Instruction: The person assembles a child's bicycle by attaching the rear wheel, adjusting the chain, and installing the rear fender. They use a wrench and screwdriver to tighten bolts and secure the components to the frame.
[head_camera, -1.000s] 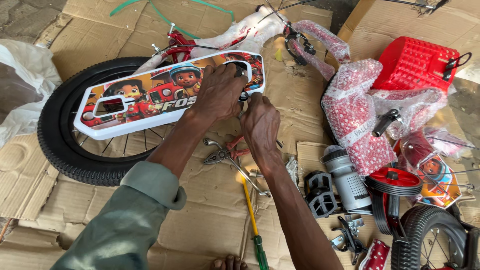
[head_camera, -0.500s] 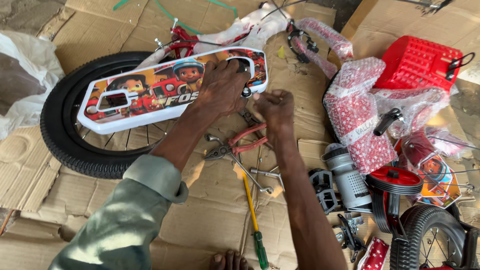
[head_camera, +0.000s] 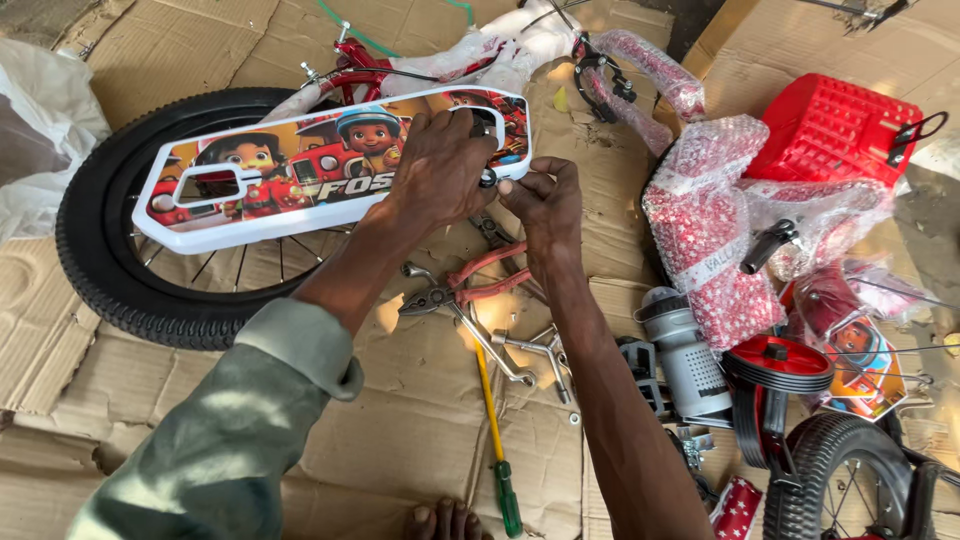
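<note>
A white chain guard with cartoon pictures lies across a black bicycle wheel. My left hand grips the guard's right end from above. My right hand is just beside it, its fingertips pinched on a small dark fastener at the guard's lower right edge. Red-handled pliers lie on the cardboard below both hands.
A multi-arm wrench and a yellow-shaft screwdriver with a green handle lie on the cardboard floor. To the right are a wrapped red bike frame, a red plastic basket, small training wheels and a grey bottle. Toes show at the bottom.
The view has shifted a little. My right hand has risen from the tools on the cardboard to the guard's right end, beside my left hand, which stays on the guard.
</note>
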